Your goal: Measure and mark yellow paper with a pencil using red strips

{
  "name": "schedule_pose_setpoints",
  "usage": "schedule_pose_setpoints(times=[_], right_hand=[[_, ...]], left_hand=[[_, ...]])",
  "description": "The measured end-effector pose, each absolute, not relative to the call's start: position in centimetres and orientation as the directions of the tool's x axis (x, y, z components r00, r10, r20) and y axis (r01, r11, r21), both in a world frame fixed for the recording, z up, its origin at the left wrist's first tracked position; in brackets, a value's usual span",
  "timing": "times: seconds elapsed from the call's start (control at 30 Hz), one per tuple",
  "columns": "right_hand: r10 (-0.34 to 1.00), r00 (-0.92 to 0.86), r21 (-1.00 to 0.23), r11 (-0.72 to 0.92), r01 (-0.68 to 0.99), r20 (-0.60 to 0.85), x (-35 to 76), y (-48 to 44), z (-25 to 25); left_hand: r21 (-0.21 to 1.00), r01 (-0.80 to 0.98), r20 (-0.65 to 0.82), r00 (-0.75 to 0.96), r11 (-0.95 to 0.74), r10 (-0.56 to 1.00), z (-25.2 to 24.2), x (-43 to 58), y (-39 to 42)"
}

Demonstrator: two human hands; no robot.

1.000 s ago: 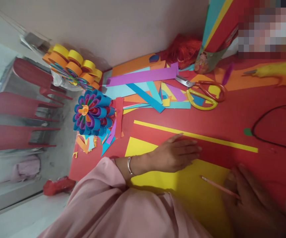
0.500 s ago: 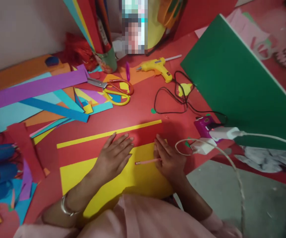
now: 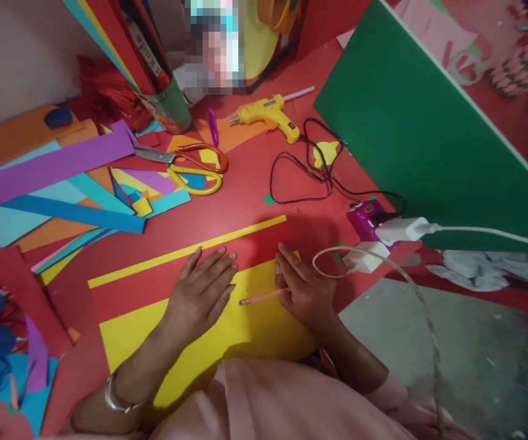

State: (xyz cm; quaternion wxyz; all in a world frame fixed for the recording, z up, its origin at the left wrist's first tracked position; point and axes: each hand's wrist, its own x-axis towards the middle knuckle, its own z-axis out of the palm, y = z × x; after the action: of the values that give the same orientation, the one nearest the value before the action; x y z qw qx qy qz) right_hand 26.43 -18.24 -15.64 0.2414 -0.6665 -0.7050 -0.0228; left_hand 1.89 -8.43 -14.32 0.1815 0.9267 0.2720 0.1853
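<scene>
My left hand (image 3: 202, 290) lies flat, fingers stretched out, across a red band (image 3: 140, 287) and the top edge of a yellow paper sheet (image 3: 145, 339). A narrow yellow strip (image 3: 186, 252) runs along the band's far side, just past my left fingertips. To the right, my right hand (image 3: 305, 284) rests on the sheet's right part. A pencil (image 3: 261, 297) is held in it, its eraser end pointing left toward my other hand. The pencil's tip is hidden beneath the right hand.
Scissors (image 3: 195, 165) lie among coloured paper strips (image 3: 53, 162) at left. Behind are a yellow glue gun (image 3: 268, 116) with a black cord, and a green cup (image 3: 172, 110). A green board (image 3: 420, 122), purple adapter (image 3: 365, 219) and white cable (image 3: 424, 305) stand or lie at right.
The camera view has shifted slightly, so the things on the table appear farther left. Both hands keep nearly the same pose on the paper, and the pencil stays in my right hand.
</scene>
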Motion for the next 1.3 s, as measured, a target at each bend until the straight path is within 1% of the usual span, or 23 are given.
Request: schedule_pose_setpoints(times=[0.1,0.3,0.63,0.8,1.3], right_hand=[[0.925,0.007,-0.295,0.114,0.949,0.380,26.41,-18.26,-15.70],[0.920,0.012,-0.286,0.109,0.952,0.392,26.34,-18.05,-15.46],[0.920,0.001,-0.266,0.112,0.957,0.393,26.33,-17.92,-15.12],[0.924,0.006,-0.277,0.108,0.955,0.382,26.33,-18.10,-15.39],[0.923,-0.006,-0.261,0.114,0.959,0.384,26.39,-18.06,-15.36]], left_hand=[[0.436,0.435,0.248,0.784,-0.788,0.569,-14.29,1.96,-8.39],[0.394,0.446,0.237,0.795,-0.804,0.558,-14.18,2.17,-8.36],[0.414,0.443,0.239,0.790,-0.795,0.565,-14.24,2.07,-8.42],[0.423,0.445,0.242,0.784,-0.789,0.572,-14.14,2.07,-8.45],[0.427,0.451,0.236,0.781,-0.784,0.578,-14.31,1.95,-8.53]])
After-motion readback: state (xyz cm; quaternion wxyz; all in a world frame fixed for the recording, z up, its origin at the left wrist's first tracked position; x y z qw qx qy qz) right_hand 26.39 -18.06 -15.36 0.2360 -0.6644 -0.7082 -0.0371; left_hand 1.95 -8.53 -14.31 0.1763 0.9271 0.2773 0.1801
